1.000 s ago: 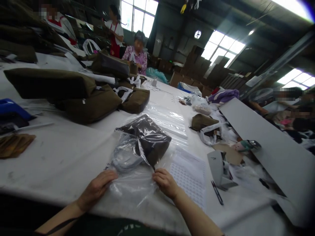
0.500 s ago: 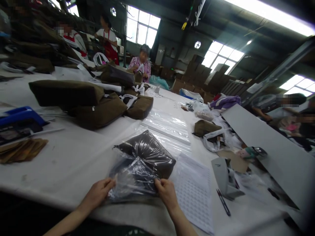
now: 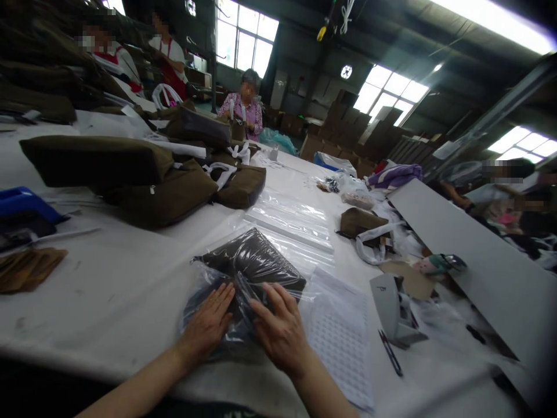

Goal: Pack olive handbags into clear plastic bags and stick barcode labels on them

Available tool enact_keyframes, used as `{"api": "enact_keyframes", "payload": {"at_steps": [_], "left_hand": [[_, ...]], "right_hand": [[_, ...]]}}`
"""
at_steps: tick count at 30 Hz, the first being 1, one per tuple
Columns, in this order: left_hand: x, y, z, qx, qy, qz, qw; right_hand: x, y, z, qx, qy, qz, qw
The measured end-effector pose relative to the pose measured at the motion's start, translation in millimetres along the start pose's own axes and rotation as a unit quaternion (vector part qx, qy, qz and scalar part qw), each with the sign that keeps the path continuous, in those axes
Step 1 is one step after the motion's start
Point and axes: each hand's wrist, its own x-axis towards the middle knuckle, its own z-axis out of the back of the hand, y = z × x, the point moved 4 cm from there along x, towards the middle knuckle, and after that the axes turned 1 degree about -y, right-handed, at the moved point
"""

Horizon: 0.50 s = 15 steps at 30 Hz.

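Observation:
A dark brown fabric item sealed in a clear plastic bag (image 3: pixel 252 261) lies on the white table (image 3: pixel 113 290) in front of me. My left hand (image 3: pixel 209 325) lies flat on the bag's near left part, fingers stretched out. My right hand (image 3: pixel 278 331) lies flat beside it on the near right part, fingers spread. Both palms press down on the plastic. A white sheet printed with rows of small marks (image 3: pixel 339 331) lies just right of the bag.
A stack of clear empty bags (image 3: pixel 291 220) lies beyond. Brown cushions (image 3: pixel 130 174) pile up at left, a blue tray (image 3: pixel 21 203) at far left. A pen (image 3: pixel 390 360), a grey holder (image 3: pixel 387 302) and a grey board (image 3: pixel 470 261) sit to the right. Other people work at the far end.
My hands went from gripping the bag's near edge to lying flat on top of it. The loose near end of the plastic got folded under or over the item.

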Motion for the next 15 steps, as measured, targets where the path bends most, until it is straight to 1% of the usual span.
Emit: {"api": "enact_keyframes", "payload": {"at_steps": [1,2,4,6,7,9,11,12,13,14,15], "left_hand": [[-1.9,0.8,0.6,0.002,-0.002,0.001,1.000],[-3.2,1.0,1.9,0.005,-0.004,0.002,1.000],[-4.3,0.9,3.6,0.015,-0.003,0.005,1.000],[-4.6,0.7,2.5,0.028,0.003,0.006,1.000],[-4.8,0.8,1.1,0.033,0.006,0.005,0.999],[-5.8,1.6,-2.1,0.031,0.008,0.006,0.999],[-7.3,4.2,-5.2,0.019,0.006,0.008,1.000],[-8.2,6.4,-6.7,0.009,0.006,0.009,1.000],[-9.2,9.1,-8.2,-0.002,0.006,0.011,1.000],[-10.0,12.3,-10.1,-0.014,0.011,0.016,1.000],[-10.6,15.8,-11.9,-0.029,0.016,0.026,0.999]], "right_hand": [[12.0,2.8,-6.9,-0.011,0.030,0.034,0.999],[23.2,3.1,-16.0,-0.022,0.059,0.047,0.997],[40.6,-1.9,-33.8,-0.034,0.100,0.032,0.994],[46.7,-12.4,-40.1,-0.026,0.109,0.007,0.994],[44.7,-21.2,-35.8,-0.014,0.095,-0.006,0.995],[29.0,-50.7,-12.1,0.024,0.032,-0.046,0.998],[-4.4,-99.9,26.5,0.078,-0.063,-0.126,0.987],[-27.9,-130.5,48.5,0.108,-0.116,-0.179,0.971],[-55.4,-163.1,70.7,0.134,-0.167,-0.239,0.947],[-86.5,-196.8,92.0,0.150,-0.216,-0.318,0.911],[-120.2,-228.8,112.8,0.157,-0.276,-0.402,0.859]]}}
